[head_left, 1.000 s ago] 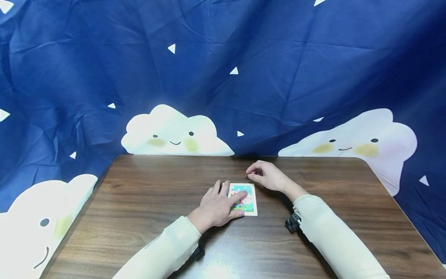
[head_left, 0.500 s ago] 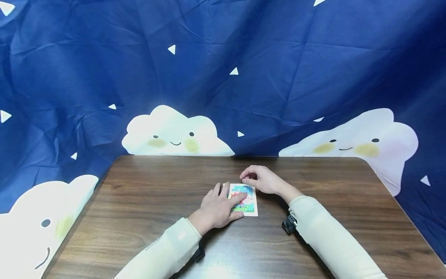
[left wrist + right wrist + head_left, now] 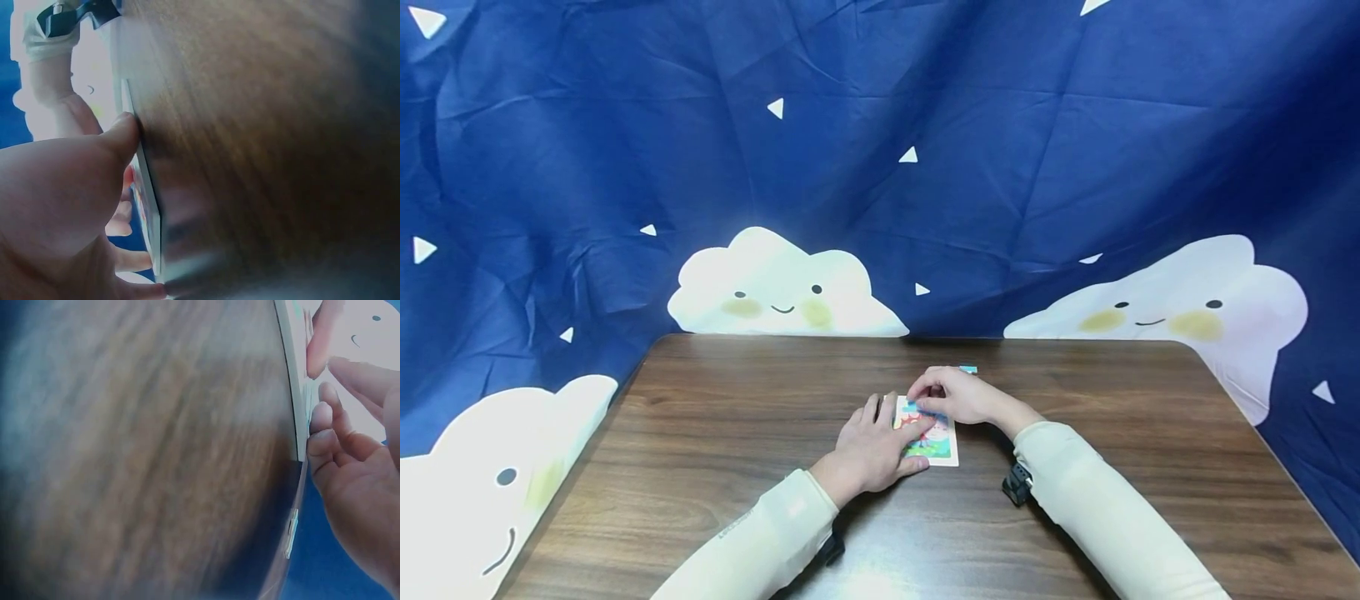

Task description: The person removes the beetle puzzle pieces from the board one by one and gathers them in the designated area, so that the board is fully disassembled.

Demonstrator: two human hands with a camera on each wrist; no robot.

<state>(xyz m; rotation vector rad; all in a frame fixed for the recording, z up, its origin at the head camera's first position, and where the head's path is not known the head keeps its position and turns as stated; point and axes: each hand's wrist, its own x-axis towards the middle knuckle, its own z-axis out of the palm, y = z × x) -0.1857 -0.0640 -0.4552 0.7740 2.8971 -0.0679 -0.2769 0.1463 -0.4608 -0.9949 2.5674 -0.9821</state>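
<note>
A small white-edged picture board (image 3: 942, 454), printed in red, green and blue, lies flat on the table. My left hand (image 3: 868, 446) spreads over its left side, index finger across the picture and thumb at the near edge. In the left wrist view that thumb (image 3: 128, 131) rests against the board's rim (image 3: 153, 212). My right hand (image 3: 966, 396) bends over the far right part, with curled fingertips right at the surface. A small blue bit shows by those fingertips; I cannot tell whether they pinch it. In the right wrist view several fingertips (image 3: 322, 419) meet the board's face.
Behind the right hand, a small flat blue piece (image 3: 968, 369) lies on the wooden table (image 3: 737, 400). The right wrist view also shows this piece (image 3: 292, 534) beyond the board. A blue cloth (image 3: 970, 167) with clouds hangs along the table's far edge.
My right hand has moved left and nearer, from beyond the board onto its far right part. The small blue piece behind it has come into view. My left hand stays on the board.
</note>
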